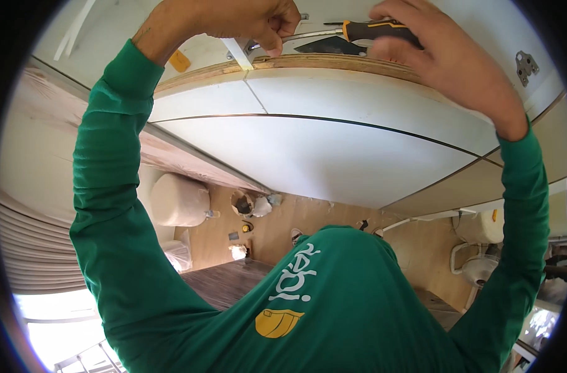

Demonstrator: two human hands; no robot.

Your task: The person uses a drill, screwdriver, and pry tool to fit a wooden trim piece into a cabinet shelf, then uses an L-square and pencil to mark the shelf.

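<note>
My right hand [448, 59] is around the black and yellow handle of a screwdriver [373, 31], fingers on one side and thumb on the other. Its metal shaft runs left to my left hand [264, 25], whose fingers are pinched together at the tip end. What they pinch is hidden. Beside those fingertips, a small metal fitting [252, 46] sits against a narrow white upright panel [238, 55]. Both hands are above the raw wooden edge [320, 61] of a white cabinet. Behind the shaft lies a dark flat piece [333, 45].
A metal hinge [526, 67] is fixed at the far right. A small orange-yellow object [179, 60] lies left inside the cabinet. White cabinet fronts [320, 155] drop below my hands. Lower down are a covered rounded seat [179, 200], a tape measure [247, 227] and a fan [479, 270].
</note>
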